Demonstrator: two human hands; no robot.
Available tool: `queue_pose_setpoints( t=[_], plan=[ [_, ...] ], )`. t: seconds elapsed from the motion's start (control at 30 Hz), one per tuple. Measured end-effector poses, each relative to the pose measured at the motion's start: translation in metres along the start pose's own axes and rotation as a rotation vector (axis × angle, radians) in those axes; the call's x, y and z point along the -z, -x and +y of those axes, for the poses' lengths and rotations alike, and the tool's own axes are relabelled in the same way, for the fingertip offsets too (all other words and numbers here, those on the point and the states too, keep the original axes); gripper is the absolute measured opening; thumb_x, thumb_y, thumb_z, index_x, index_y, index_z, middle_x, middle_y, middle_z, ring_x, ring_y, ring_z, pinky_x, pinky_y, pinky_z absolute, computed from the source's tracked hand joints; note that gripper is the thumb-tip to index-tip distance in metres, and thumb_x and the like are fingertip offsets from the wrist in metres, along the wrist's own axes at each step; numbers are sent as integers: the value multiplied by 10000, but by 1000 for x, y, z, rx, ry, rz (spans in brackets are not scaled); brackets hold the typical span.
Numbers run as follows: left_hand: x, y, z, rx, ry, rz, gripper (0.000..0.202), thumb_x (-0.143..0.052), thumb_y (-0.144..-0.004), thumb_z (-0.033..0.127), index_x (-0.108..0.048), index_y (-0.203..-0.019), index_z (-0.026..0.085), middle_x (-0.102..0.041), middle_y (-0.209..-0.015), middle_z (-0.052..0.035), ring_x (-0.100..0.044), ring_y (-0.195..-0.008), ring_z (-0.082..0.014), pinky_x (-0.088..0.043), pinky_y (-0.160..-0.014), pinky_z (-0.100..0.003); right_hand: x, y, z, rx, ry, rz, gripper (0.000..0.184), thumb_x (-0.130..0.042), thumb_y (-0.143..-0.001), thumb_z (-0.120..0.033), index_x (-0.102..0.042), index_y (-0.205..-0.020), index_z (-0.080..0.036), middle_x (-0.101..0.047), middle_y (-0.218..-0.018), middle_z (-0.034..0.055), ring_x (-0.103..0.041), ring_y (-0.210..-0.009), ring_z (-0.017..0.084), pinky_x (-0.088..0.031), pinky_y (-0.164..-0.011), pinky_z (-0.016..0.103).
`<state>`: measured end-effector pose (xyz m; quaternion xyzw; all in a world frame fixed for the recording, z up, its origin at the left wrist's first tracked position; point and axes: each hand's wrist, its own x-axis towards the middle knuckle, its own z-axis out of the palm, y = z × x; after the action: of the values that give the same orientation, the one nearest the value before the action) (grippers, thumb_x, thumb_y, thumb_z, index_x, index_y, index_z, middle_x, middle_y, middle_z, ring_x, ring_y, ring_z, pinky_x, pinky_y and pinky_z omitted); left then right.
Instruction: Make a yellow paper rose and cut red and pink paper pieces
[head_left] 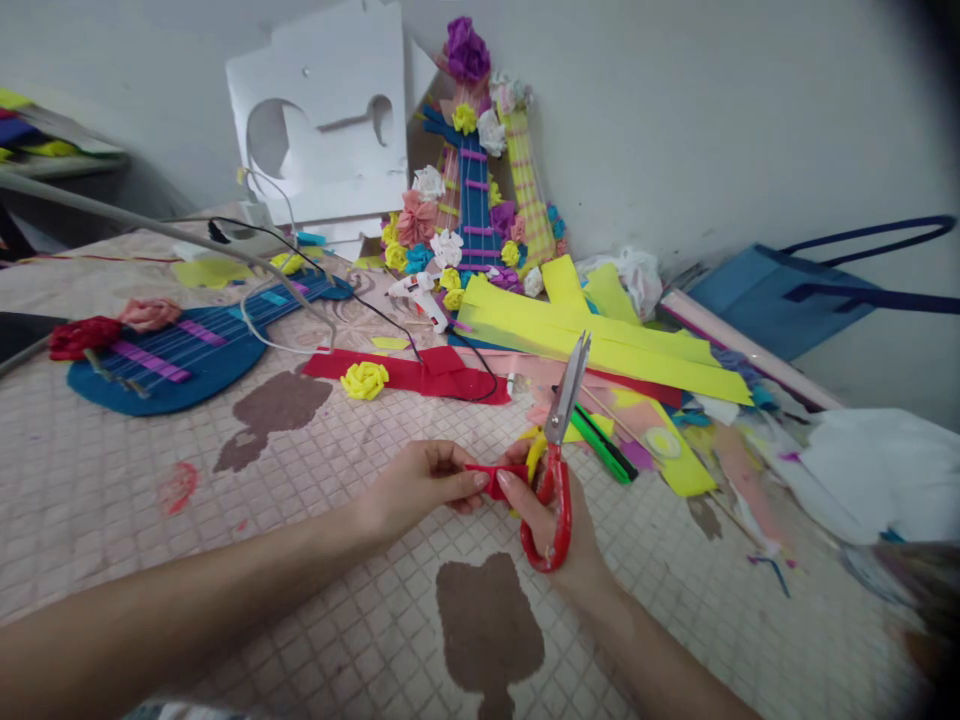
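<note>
My left hand [420, 485] pinches one end of a small red paper strip [495, 477] above the quilted table cover. My right hand [551, 520] pinches the strip's other end with its fingertips. The same hand carries red-handled scissors [556, 455], fingers through the loops, blades shut and pointing up and away. Both hands meet at the strip, near the middle of the view.
Yellow paper strips [600, 340], a red strip [412, 375] with a yellow paper flower [364, 380], a white glue gun [420, 295] with its black cord, a blue felt guitar [187, 350], a flower-covered guitar [472, 200] against the wall, a blue bag [780, 290] and paper scraps at right.
</note>
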<state>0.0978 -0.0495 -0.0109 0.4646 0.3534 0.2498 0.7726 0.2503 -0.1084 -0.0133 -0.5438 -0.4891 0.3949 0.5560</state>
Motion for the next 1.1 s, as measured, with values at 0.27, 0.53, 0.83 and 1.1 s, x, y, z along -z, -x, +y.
queue_pose_setpoints(
  t=[0.27,0.53,0.83,1.1],
  plan=[
    [0,-2,-2,-14,28,-2,306,-764,-647,349,-581,-729,117,-655,-623,2,-580,-564,-84,-451,-589,-223,0,1,-1,-7,20,26,183,-633,-750,-301,-520,-867,-217,-586,-768,-4,-601,-648,142,-512,-594,276],
    [-1,-1,-3,-40,20,4,294,-751,-658,351,-577,-721,122,-655,-622,-3,-582,-575,-92,-451,-597,-232,0,1,1,-41,37,35,246,-650,-744,-365,-525,-887,-208,-585,-817,13,-601,-687,149,-514,-604,276],
    [-2,-1,-4,-72,20,4,291,-747,-664,350,-574,-707,121,-641,-623,5,-572,-574,-85,-439,-581,-218,-1,0,-2,-22,-4,-6,226,-661,-736,-332,-523,-870,-213,-580,-761,-10,-582,-630,127,-508,-574,256],
    [-3,0,-5,-63,6,0,304,-741,-678,365,-579,-725,113,-647,-636,-7,-578,-586,-87,-454,-600,-222,-3,0,-7,-21,42,18,181,-625,-731,-300,-515,-852,-223,-597,-743,-15,-595,-621,133,-509,-576,261]
  ],
)
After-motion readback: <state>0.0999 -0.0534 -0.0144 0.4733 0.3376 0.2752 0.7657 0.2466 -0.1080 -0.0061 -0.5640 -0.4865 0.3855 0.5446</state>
